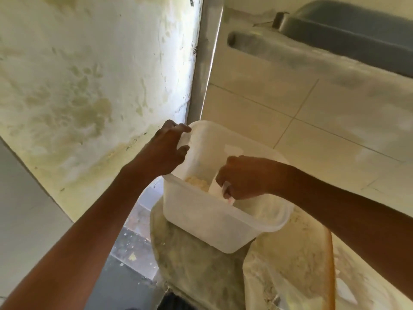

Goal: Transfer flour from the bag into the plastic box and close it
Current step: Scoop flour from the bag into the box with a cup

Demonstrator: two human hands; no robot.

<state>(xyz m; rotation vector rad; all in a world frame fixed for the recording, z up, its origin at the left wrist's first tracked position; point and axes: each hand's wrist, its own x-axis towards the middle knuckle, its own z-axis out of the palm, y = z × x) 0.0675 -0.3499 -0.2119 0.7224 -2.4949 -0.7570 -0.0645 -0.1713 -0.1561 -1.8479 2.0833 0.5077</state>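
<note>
Translucent white plastic: the box [214, 222], lid off, sitting tilted at centre on a dusty round stool [187, 260]. Pale yellowish flour [197, 182] heaped inside against the left wall, only a small patch visible. Left hand [172, 146] curled over the far left rim, fingers outside and thumb hooked inside, gripping the wall. Right hand [243, 177] reaching down into the box from the right, fingers closed round a white scoop [223, 190], handle in the fist and bowl low in the box; contents of the scoop hidden. At near right, just beside the stool, the clear bag [288, 271], crumpled and dusted with flour, partly covered by the right forearm. Stained cream wall [78, 86] filling the left. Pale floor tiles [312, 121] beyond the box on the right, with a grey-blue tub [357, 34] at far right. Darker, speckled floor [129, 253] showing at near left, between wall and stool.
</note>
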